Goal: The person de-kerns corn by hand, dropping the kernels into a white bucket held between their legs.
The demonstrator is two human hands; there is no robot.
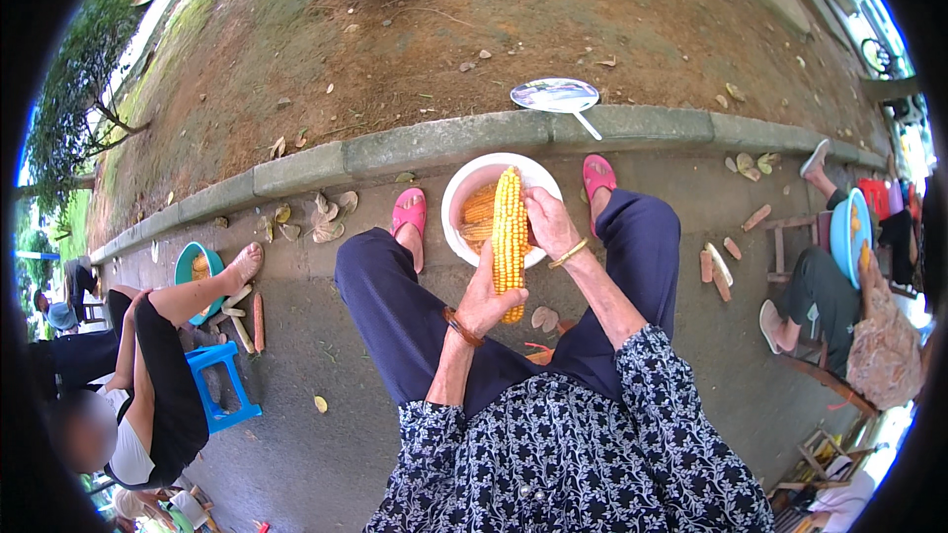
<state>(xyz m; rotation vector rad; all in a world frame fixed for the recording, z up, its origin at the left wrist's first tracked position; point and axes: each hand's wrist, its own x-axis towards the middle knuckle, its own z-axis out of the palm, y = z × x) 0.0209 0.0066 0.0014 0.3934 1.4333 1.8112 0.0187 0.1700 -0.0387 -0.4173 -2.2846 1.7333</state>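
A large ear of yellow corn (509,237) is held upright over a white plastic basin (461,172). My left hand (485,300) is closed round the ear's lower part, its thumb across the front. Near the upper right side of the ear, my right hand (549,220) has its fingers curled and its thumb close to the kernels; whether it presses on them is hard to tell. More corn ears (478,216) lie inside the basin, partly hidden by the held ear and my hands. The basin stands on the pavement between my feet.
A stone kerb (444,142) runs beyond my feet, with a hand fan (555,95) on it. At left, a person sits near a teal basin (215,260), corncobs (258,322) and a blue stool (222,389). A co-worker at right holds a blue basin (840,240); more cobs (718,272) lie nearby.
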